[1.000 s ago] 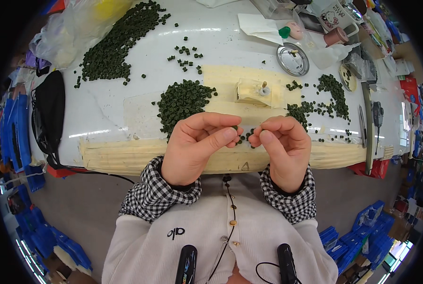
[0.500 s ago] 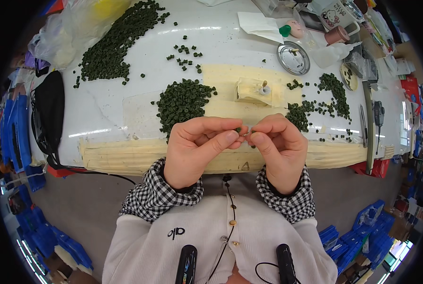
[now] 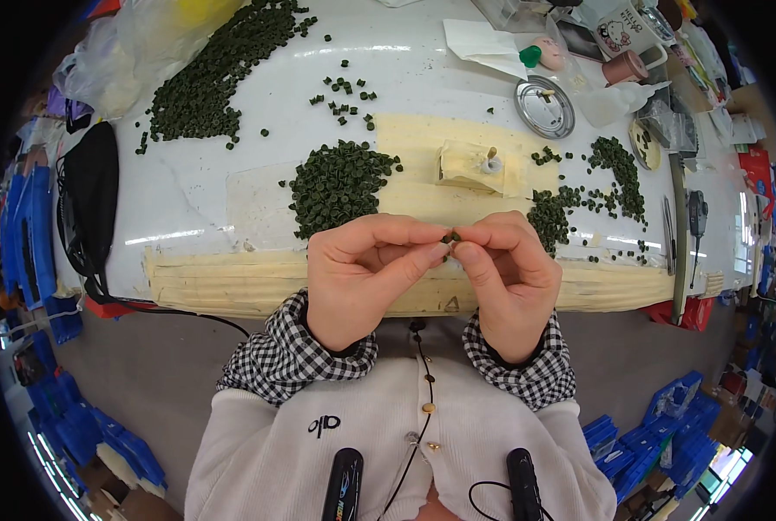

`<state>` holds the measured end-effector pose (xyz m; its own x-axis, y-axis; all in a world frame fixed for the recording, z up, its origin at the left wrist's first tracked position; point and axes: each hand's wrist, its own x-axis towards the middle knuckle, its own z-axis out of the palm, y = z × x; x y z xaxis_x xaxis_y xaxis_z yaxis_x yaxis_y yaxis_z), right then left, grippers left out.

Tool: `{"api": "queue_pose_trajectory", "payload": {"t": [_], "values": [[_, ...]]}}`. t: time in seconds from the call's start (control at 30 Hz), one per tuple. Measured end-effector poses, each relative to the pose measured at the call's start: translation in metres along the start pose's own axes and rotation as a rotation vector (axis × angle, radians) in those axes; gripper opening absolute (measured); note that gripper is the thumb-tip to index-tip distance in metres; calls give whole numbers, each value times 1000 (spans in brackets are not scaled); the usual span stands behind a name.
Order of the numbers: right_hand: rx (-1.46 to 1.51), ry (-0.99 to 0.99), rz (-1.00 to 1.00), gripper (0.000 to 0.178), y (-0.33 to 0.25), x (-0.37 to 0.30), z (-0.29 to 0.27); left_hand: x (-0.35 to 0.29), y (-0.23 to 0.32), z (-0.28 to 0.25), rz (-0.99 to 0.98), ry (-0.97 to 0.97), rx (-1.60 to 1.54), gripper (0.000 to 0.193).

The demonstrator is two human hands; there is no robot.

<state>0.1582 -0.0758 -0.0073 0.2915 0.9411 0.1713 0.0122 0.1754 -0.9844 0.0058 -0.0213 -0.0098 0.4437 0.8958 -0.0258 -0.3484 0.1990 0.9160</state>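
Note:
Over the table's near edge, my left hand (image 3: 349, 273) pinches a small dark green spool-shaped piece (image 3: 447, 239) between thumb and forefinger. My right hand (image 3: 514, 278) is closed in a pinch against it, the fingertips of both hands meeting. Whatever the right fingers grip is too small and covered to make out. Just beyond my left hand lies a heap of similar green pieces (image 3: 336, 187). Smaller green bits (image 3: 549, 217) lie in a heap past my right hand. Between the heaps stands a tape-covered block (image 3: 470, 169) with a short upright peg.
A larger green pile (image 3: 206, 91) spreads at the far left beside a plastic bag (image 3: 136, 65) and a black mask-like cloth (image 3: 90, 204). Toward the right are a round metal lid (image 3: 544, 108), a squeeze bottle (image 3: 609, 102), a mug (image 3: 621, 33), tweezers (image 3: 669, 230) and another green cluster (image 3: 618, 178).
My hands have come together, and the fingertips now meet at the green piece, where a small gap showed before. The view has shifted slightly.

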Motion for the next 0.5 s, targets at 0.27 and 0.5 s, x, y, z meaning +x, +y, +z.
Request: {"api": "queue_pose_trajectory", "payload": {"t": [0.27,0.5], "values": [[158,-24,138,15,-3,-2,0,2,-1,-3,143,-36,153,21],[158,15,108,15,0,-2,1,1,0,-2,121,-76,135,21]]}}
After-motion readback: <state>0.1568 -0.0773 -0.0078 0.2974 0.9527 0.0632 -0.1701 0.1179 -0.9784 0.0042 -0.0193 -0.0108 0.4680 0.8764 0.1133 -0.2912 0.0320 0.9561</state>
